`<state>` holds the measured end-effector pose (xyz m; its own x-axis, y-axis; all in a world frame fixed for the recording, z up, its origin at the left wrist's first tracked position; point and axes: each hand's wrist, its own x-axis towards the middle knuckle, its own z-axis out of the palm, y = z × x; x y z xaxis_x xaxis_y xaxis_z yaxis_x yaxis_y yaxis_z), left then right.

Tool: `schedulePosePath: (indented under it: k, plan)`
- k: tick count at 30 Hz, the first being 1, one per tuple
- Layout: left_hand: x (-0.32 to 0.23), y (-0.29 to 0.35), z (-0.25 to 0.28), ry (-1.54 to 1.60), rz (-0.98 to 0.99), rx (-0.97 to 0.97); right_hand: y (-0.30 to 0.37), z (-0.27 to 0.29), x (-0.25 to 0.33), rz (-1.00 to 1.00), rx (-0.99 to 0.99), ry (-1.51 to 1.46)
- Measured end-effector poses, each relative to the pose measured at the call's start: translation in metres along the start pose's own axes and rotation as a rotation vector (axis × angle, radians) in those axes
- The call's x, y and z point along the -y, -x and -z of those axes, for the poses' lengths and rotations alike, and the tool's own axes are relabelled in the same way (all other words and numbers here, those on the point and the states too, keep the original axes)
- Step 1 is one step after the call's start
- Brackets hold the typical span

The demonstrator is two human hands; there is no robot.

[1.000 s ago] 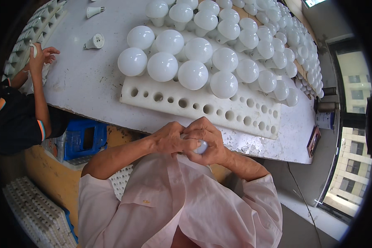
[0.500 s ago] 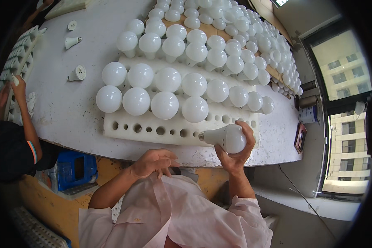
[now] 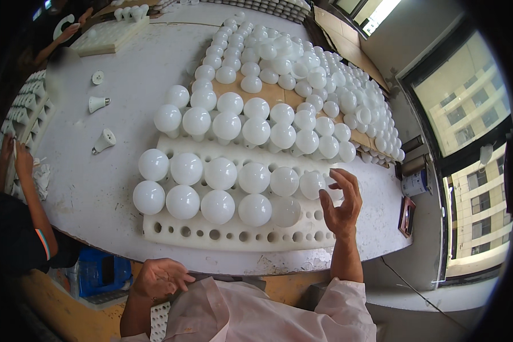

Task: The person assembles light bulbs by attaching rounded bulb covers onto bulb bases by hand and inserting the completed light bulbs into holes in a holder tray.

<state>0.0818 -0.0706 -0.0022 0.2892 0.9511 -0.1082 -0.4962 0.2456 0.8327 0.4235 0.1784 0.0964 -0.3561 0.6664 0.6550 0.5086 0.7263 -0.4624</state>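
My right hand [image 3: 343, 206] is raised at the right end of a white foam tray [image 3: 171, 231], its thumb and fingers curved apart. Just beyond it, partly hidden by the fingers, is a white round light bulb [image 3: 312, 185] in the tray's back row; whether the hand touches any bulb there I cannot tell. Another bulb [image 3: 286, 212] stands at the right end of the front row, slightly blurred. My left hand [image 3: 162, 277] hovers off the table's front edge with fingers loosely stretched, holding nothing.
Behind stands a second foam tray [image 3: 174, 142] of bulbs, then many white domes [image 3: 293, 57] on cardboard. Some bulbs, one a lying bulb [image 3: 104, 141], are at left on the table [image 3: 125, 74]. A co-worker's arm [image 3: 31, 176] is at far left. A window [image 3: 473, 188] is at right.
The light bulb from my right hand now stands in the front row, and that hand has let go and moved to the right. My left hand has drawn down and left. The view has shifted.
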Motion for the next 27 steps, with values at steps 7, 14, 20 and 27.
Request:
schedulePosePath:
  k: [7,14,20,27]
  plan:
    - [-0.074,-0.016,0.078,-0.179,-0.463,-0.747,-0.128,0.013,-0.120,-0.228,0.220,0.176]
    - [-0.122,-0.082,0.220,-0.968,-0.055,-1.362,-0.192,-0.043,-0.241,-0.091,0.607,0.486]
    - [-0.158,-0.137,0.327,-1.289,0.179,-1.509,-0.206,-0.076,-0.269,-0.123,0.741,0.579]
    - [-0.149,-0.142,0.356,-1.305,0.065,-1.539,-0.221,-0.069,-0.262,-0.132,0.723,0.586]
